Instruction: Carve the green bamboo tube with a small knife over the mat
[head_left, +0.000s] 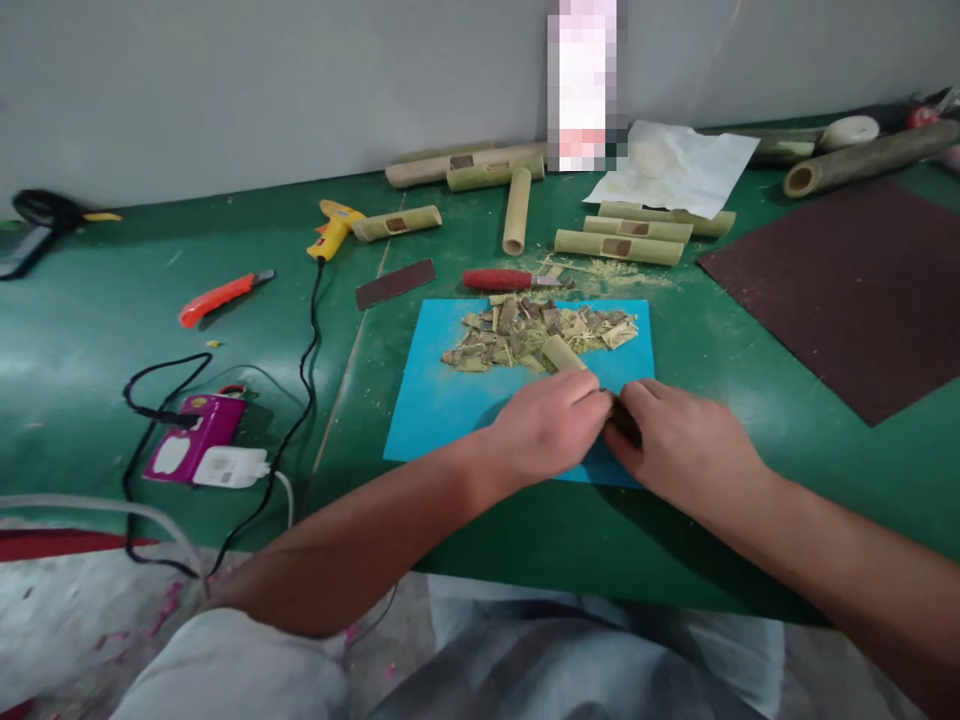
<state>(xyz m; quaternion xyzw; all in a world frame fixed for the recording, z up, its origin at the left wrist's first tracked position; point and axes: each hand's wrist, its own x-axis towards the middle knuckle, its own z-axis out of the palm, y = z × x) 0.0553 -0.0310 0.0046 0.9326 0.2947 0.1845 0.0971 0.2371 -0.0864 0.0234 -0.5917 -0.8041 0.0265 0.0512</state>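
My left hand (559, 420) is closed around a pale green bamboo tube (564, 354), whose far end sticks out past my fingers. Close beside it, my right hand (671, 430) has its fingers wrapped round something dark, partly hidden in the grip; I cannot make out what it is. Both hands are over the near part of a blue sheet (420, 400). A heap of bamboo chips and shavings (502, 335) lies on the sheet just beyond the hands. Behind the sheet rests a red-handled knife (499, 280).
Cut bamboo tubes (619, 247) and white paper (667, 165) lie at the back. A brown sheet (847, 300) is at right. Leftward are a yellow glue gun (332, 230), an orange cutter (217, 300), a purple power strip (214, 430) and loose cables on the green table (405, 530).
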